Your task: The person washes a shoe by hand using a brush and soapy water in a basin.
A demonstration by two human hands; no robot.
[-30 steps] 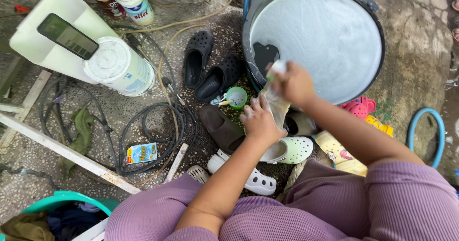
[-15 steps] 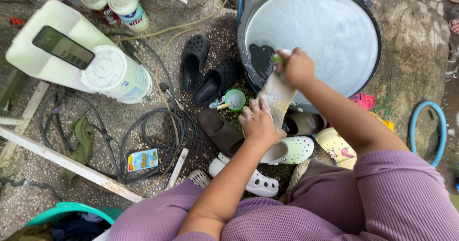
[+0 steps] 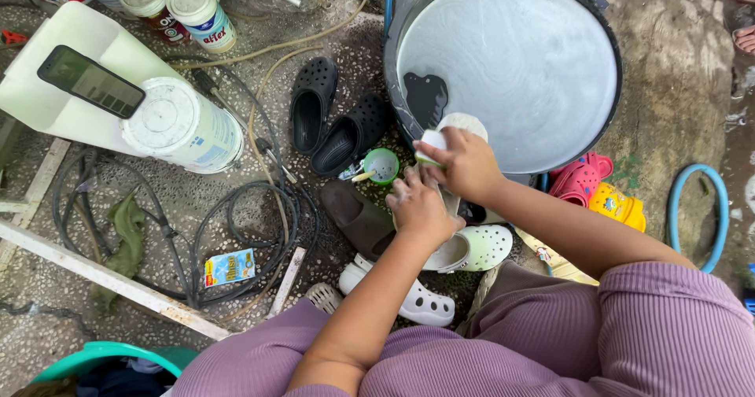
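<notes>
While the left hand [image 3: 421, 208] clamps a pale rubbery clog [image 3: 454, 129], the right hand [image 3: 464, 163] grips a scrubber [image 3: 431, 144] against it.

My hands [image 3: 440, 184] sit at the frame's centre, hemmed in. Above right, the big basin [image 3: 605, 66] of milky water blocks the way, though its open surface leaves room. Directly left stand a small green cup [image 3: 381, 165] and two black clogs [image 3: 334, 125]. Below lie a brown slipper [image 3: 358, 216] and pale clogs [image 3: 480, 247]. Right, pink and yellow shoes [image 3: 598, 188] crowd the basin's edge. Farther left, tangled cables [image 3: 236, 232] and a white tub [image 3: 181, 125] cover the ground. Bare floor shows at far right, above a blue hose [image 3: 680, 208].
</notes>
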